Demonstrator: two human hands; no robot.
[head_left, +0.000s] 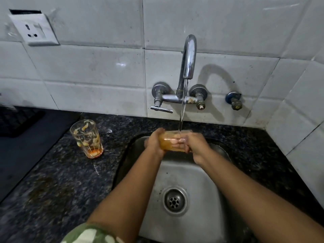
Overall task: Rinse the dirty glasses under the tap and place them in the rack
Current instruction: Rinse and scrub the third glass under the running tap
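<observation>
- The person holds one glass (172,142) on its side between both hands over the sink (196,176), right where the stream from the tap (188,57) lands on it.
- The left hand (154,142) wraps the base end with curled fingers; the right hand (194,143) grips the mouth end, its fingers (177,141) showing through the orange-tinted wall.
- To rinse well, the mouth probably ought to tip up toward the stream so water runs inside, and the glass should turn slowly in the hands so every side gets washed.
- Wet glass is likely slippery; keeping one hand closed round it while the other rubs seems the safer way.
- Holding it low over the basin would cut splashing onto the bench (57,172).
- A second dirty glass (87,138) stands upright on the bench left of the sink, smeared inside with orange dregs at the bottom, awaiting its turn.
- No rack can be made out with certainty; a dark ridged mat (16,121) lies at far left.
</observation>
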